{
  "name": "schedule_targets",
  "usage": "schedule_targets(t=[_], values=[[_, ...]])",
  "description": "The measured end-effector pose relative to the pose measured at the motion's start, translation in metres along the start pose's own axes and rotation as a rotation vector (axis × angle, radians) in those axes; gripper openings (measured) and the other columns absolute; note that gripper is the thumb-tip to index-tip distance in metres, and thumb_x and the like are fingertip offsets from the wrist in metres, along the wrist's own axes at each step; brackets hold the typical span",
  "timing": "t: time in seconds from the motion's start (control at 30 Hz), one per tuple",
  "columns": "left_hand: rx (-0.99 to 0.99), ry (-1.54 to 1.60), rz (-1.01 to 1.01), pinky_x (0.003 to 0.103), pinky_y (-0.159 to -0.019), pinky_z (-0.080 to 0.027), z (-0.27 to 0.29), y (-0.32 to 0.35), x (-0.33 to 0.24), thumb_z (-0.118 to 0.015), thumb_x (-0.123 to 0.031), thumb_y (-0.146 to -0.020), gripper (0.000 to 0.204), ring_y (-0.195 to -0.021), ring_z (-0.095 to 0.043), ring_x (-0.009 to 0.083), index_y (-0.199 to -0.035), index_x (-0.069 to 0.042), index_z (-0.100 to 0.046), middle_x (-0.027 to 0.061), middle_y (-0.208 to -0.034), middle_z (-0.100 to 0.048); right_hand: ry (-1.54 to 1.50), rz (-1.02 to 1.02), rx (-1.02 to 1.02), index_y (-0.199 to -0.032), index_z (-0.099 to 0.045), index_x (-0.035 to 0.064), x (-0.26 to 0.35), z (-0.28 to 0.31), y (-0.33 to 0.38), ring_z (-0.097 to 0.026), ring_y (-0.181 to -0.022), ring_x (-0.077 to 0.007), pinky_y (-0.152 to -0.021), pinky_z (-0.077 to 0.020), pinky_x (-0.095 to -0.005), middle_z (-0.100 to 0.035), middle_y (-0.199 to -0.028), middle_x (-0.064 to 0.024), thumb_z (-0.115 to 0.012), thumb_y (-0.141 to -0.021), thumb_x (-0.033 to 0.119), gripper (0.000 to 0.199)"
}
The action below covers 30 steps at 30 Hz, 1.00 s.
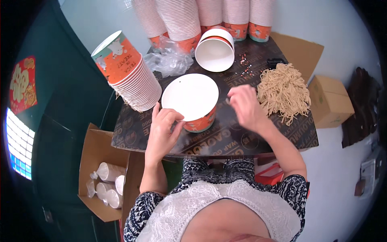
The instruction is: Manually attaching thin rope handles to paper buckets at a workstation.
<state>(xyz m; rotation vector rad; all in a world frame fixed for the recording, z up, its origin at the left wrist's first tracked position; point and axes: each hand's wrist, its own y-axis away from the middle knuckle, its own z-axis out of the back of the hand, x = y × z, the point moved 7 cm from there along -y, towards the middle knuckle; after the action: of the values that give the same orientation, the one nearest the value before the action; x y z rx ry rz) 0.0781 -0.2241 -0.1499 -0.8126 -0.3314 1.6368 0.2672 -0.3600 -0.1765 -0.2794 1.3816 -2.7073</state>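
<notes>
In front of me on the dark printed table stands an orange paper bucket [200,123], its white inside facing up. A small dark dot shows on the white near the far left. My left hand [164,123] is closed at the bucket's near left rim, thumb and forefinger pinching there. To the right of the bucket, my right hand [246,105] hovers apart from it with bent fingers drawn together. Whether anything small is between those fingers, I cannot make out. A heap of tan cords [284,92] lies just right of that hand.
A nested bucket stack [135,82] leans at the table's left. Behind are a tipped bucket [215,52], crumpled clear plastic [171,60], tiny scattered bits [244,60] and tall bucket stacks [179,24]. An open carton [92,151] holding wrapped white items stands lower left; another carton [331,101] sits right.
</notes>
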Motion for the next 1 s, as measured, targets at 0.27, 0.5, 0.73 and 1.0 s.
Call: schedule_targets(t=[0.27,0.5,0.73,1.0], values=[[-0.236,0.093,0.019,0.046,-0.098,-0.045,0.012,0.007,-0.006,-0.068,0.002,-0.081,0.010,-0.083,-0.063,0.0279,-0.088,-0.003,-0.063,0.0100,-0.085,-0.064,-0.556,-0.030,-0.072,-0.086,-0.055,0.0019,0.112,0.010,-0.001,-0.057,-0.069,-0.0307,-0.061,-0.0483,-0.0369,-0.056,-0.081,-0.0118,-0.065,-0.078,-0.006,0.014],[-0.154,0.530,0.230,0.025,-0.055,-0.037,-0.002,0.022,-0.023,-0.049,-0.016,-0.100,0.036,-0.060,-0.049,0.0107,-0.069,0.002,-0.056,0.0047,-0.068,-0.055,-0.687,-0.480,-0.031,-0.089,-0.055,-0.0001,0.080,-0.004,0.008,-0.055,-0.063,-0.0211,-0.057,-0.0444,-0.0310,-0.056,-0.081,-0.0105,-0.062,-0.087,-0.005,0.008],[0.109,0.618,0.247,0.029,-0.048,-0.036,-0.039,0.021,-0.028,-0.066,-0.018,-0.092,0.031,-0.054,-0.041,0.0085,-0.070,0.000,-0.055,0.0036,-0.057,-0.048,-0.579,-0.299,-0.003,-0.090,-0.055,0.0007,0.096,-0.009,0.006,-0.060,-0.065,-0.0248,-0.057,-0.0464,-0.0337,-0.058,-0.083,-0.0131,-0.062,-0.086,-0.005,0.010],[0.111,0.667,0.256,0.031,-0.051,-0.038,-0.046,0.032,-0.020,-0.054,-0.012,-0.099,0.028,-0.055,-0.042,0.0131,-0.075,0.001,-0.051,0.0087,-0.061,-0.046,-0.616,-0.523,0.067,-0.093,-0.058,0.0011,0.095,-0.018,0.018,-0.058,-0.051,-0.0142,-0.048,-0.0437,-0.0291,-0.059,-0.065,-0.0071,-0.065,-0.086,-0.003,0.010]])
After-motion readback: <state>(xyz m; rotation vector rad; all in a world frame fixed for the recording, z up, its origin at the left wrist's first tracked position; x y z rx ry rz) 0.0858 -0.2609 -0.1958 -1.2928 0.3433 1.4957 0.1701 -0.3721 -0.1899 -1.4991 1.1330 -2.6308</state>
